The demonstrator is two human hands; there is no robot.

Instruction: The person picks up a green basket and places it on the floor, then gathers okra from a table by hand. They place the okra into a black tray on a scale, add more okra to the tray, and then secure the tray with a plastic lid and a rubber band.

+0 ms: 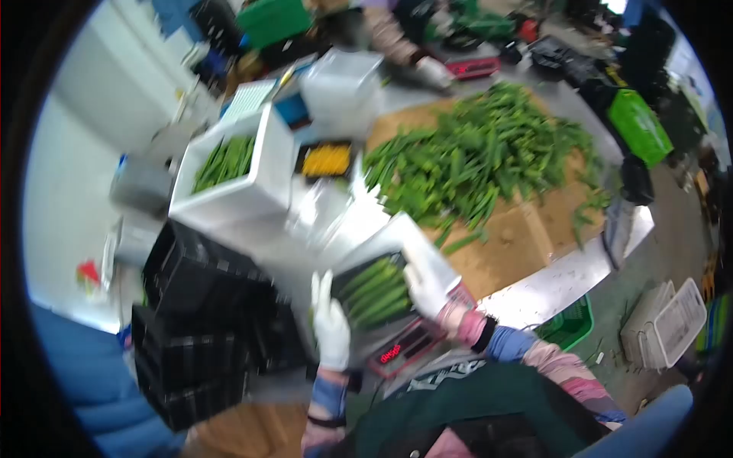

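Observation:
A black tray (pixel 346 278) with several long green pods (pixel 376 294) lies between my two white-gloved hands. My left hand (pixel 330 324) is at the tray's left side, its fingers pointing up and along the edge. At the right edge of the tray is my right hand (pixel 424 284), its fingers partly blurred; whether it grips the rim is unclear. Just below the tray, a red scale (pixel 405 347) shows lit red digits. A white tray or sheet (pixel 427 248) lies behind the pods.
A leafy green heap (pixel 489 149) covers cardboard (pixel 508 256). A white foam box (pixel 229 200) holds green pods, beside a tray of yellow pieces (pixel 326 160). Black crates (pixel 187 347) are stacked at left. Across the table, a co-worker's gloved hand (pixel 435 72) is near another scale (pixel 473 69).

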